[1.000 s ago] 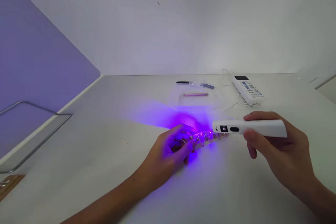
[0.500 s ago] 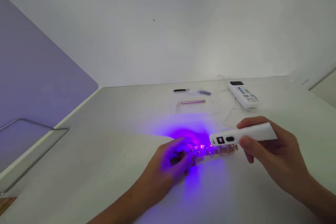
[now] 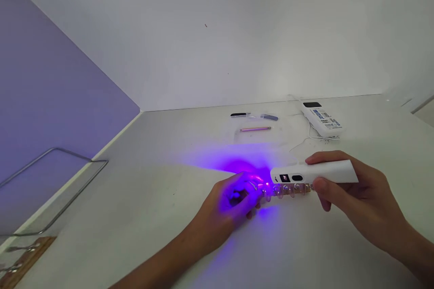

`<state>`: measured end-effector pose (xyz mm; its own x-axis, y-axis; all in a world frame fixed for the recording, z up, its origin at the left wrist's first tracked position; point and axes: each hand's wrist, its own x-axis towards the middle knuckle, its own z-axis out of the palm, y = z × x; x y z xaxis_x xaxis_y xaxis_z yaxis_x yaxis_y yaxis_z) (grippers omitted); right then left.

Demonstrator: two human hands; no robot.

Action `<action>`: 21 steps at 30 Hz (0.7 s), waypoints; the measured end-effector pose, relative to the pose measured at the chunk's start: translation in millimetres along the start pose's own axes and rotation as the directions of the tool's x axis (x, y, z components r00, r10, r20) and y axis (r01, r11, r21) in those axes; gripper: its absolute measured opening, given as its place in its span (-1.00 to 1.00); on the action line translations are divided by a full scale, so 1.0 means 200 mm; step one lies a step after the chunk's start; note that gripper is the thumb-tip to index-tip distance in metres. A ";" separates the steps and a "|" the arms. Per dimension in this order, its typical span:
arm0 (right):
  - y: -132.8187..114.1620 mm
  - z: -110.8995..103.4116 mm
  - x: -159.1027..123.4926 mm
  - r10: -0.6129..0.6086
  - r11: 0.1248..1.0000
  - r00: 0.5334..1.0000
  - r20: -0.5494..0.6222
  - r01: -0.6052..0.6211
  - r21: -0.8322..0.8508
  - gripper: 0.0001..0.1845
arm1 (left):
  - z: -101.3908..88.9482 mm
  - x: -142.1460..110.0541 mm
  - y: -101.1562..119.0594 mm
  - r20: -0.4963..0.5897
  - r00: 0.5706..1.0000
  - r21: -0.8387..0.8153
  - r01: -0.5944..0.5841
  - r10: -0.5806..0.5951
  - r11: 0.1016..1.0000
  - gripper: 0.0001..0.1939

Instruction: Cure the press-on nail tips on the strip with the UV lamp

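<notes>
At the near left corner of the view lies a wooden bar with metal fittings, well apart from the hands. Just beyond it a bent wire frame stands out over the table by the side wall.

The left hand comes in low, its fingers and thumb curled together at the left end of a strip that bears a row of clear pieces. It seems to grip that end, probably to steady the strip under the light, though the violet glare hides exactly what the fingertips pinch. The strip runs from there to the right, beneath and just on the near side of the lamp; whether it rests on the table cannot be told.

The right hand is closed round the rear of a white lamp, thumb along the near side, a finger along the far one. Held this way, the dark button and small lit display face up, uncovered. The lamp lies nearly level with its tip to the left, which presumably serves to aim the beam at the end held by the left fingers; violet spills over them and onto the table beyond.

Farther back, a pink stick lies sideways, with a dark-ended tool and a grey-ended piece behind it. To their right is a white device with a thin cable, perhaps placed there to leave room for both hands. Behind everything rises the pale back wall.
</notes>
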<state>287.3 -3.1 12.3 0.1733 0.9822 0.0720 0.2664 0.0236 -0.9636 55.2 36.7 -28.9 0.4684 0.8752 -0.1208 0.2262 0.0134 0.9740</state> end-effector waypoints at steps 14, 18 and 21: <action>0.00 0.00 -0.01 -0.027 0.995 0.999 -0.024 0.024 -0.097 -0.78 | -0.01 0.00 -0.01 0.004 0.997 -0.116 0.077 -0.077 0.990 -0.82; 0.01 0.01 -0.01 0.032 0.999 0.999 -0.022 -0.033 -0.043 -0.77 | -0.02 0.00 -0.02 0.022 0.997 -0.110 0.072 -0.070 0.991 -0.80; 0.01 0.00 0.02 0.104 0.993 0.994 0.025 -0.106 0.061 -0.78 | -0.02 0.00 -0.02 0.022 0.995 -0.080 0.094 -0.092 0.992 -0.79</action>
<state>288.1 0.2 10.3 0.1763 0.9837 -0.0354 0.1887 -0.0691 -0.9796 50.7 38.2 -31.7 0.4645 0.8592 -0.2146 0.2005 0.1340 0.9705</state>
